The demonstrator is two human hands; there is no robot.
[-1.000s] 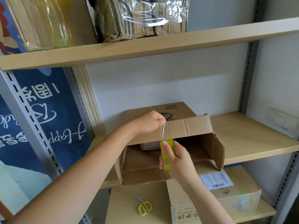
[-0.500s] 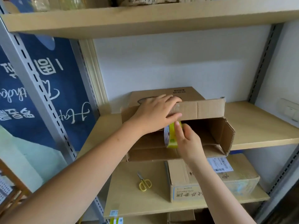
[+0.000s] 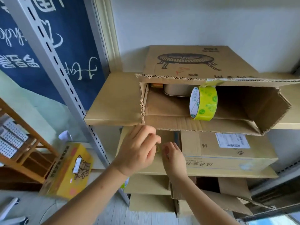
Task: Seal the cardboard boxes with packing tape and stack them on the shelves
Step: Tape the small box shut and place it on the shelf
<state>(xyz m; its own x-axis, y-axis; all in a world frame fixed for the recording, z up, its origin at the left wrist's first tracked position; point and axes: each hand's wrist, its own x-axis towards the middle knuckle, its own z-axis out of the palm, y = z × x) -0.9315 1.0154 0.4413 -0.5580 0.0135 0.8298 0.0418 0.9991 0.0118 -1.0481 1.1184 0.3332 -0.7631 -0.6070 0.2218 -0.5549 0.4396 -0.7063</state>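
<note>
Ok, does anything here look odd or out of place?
Yes. The roll of tape hangs by its own strip from the top flap of the open box, with neither hand on it. The box's front is still unsealed. Both hands, left and right, are down at the shelf below.

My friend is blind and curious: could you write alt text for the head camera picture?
A green roll of packing tape hangs by its strip from the top flap of an open cardboard box lying on a shelf. Below it, the left hand and right hand reach together toward the lower shelf, beside a labelled box.
</note>
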